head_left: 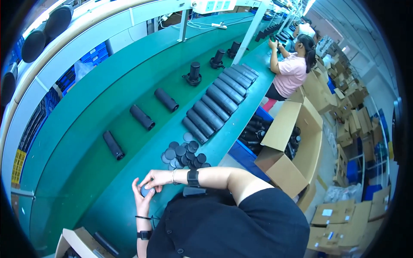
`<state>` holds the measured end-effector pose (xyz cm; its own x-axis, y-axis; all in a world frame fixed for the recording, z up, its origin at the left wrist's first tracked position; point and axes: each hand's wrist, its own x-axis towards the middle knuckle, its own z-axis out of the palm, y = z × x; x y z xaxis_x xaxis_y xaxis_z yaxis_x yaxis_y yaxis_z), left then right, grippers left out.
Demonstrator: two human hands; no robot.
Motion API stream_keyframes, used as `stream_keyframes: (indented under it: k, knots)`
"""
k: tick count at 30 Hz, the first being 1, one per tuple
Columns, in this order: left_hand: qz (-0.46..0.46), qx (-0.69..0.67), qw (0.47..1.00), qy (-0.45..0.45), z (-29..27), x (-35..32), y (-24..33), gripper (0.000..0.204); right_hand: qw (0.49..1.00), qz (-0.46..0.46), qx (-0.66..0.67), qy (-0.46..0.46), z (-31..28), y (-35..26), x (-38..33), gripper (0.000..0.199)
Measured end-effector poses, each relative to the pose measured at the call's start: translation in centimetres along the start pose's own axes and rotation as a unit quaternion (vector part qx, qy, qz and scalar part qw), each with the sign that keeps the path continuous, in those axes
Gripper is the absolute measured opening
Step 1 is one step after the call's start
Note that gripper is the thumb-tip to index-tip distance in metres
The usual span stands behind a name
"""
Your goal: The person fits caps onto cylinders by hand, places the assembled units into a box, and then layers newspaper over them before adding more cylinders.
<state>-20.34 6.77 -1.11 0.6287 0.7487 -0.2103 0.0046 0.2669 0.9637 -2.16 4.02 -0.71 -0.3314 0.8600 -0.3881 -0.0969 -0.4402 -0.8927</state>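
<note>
Close to my body, at the near end of the green bench, both hands hold a small round dark disc [145,191]. My left hand [140,198] grips its edge with the fingers curled. From the other side my right hand [157,176] pinches it, thumb on the face. A heap of loose dark discs [183,155], some grey-faced, lies beyond my right wrist. Past the heap, several black cylindrical tubes [220,99] lie side by side in a row. I wear a black band on each wrist.
On the green conveyor belt lie separate black tubes [140,117], with upright black parts on round bases [194,74] farther along. An open cardboard box [297,146] and a blue crate [245,155] stand right of the bench. A co-worker in a pink shirt [294,71] works farther along.
</note>
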Motion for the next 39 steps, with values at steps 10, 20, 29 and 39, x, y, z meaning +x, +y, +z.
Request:
stream_keyframes:
  k: [10,20,29,39]
  knots:
    - [-0.017,-0.013,1.0,-0.008,-3.0,0.0,-0.5,0.076,0.997,0.068,0.024,0.004,2.0,-1.4,2.0,0.034]
    - [-0.018,0.043,0.997,0.066,-5.6,1.2,-5.6,0.07,0.989,0.006,0.141,0.033,0.1,-0.4,2.9,0.048]
    - [-0.166,-0.055,0.947,0.27,-24.8,13.3,-4.9,0.057,0.998,0.006,0.001,0.066,-5.3,1.7,-6.0,0.042]
    - [-0.188,0.569,0.698,0.392,-32.4,17.1,-5.2,0.076,0.986,0.082,0.053,0.134,-4.3,3.8,-8.1,0.038]
